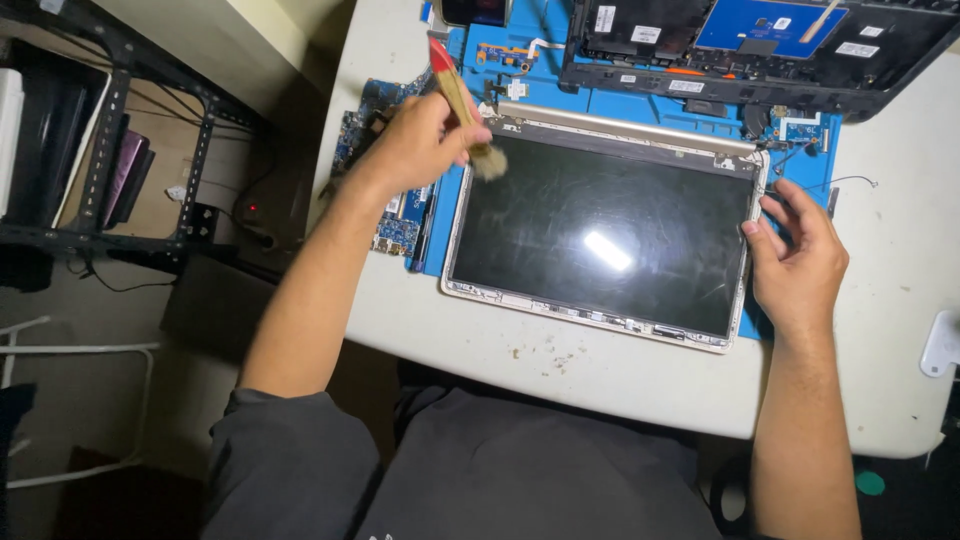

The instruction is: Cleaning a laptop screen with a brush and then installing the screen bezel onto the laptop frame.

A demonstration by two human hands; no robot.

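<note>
A bare laptop screen panel [600, 235] in a pale frame lies flat on a blue work mat [610, 105]. My left hand [420, 140] grips a small brush [455, 95] with a red-tipped wooden handle; its bristles touch the panel's top left corner. At the panel's right edge rests my right hand [795, 260], with the fingers curled against the frame.
An opened black laptop base [750, 50] lies at the back of the white table [600, 375]. A blue circuit board [385, 160] sits under my left wrist. Crumbs of debris [545, 355] lie in front of the panel. A dark metal shelf rack [110, 130] stands to the left.
</note>
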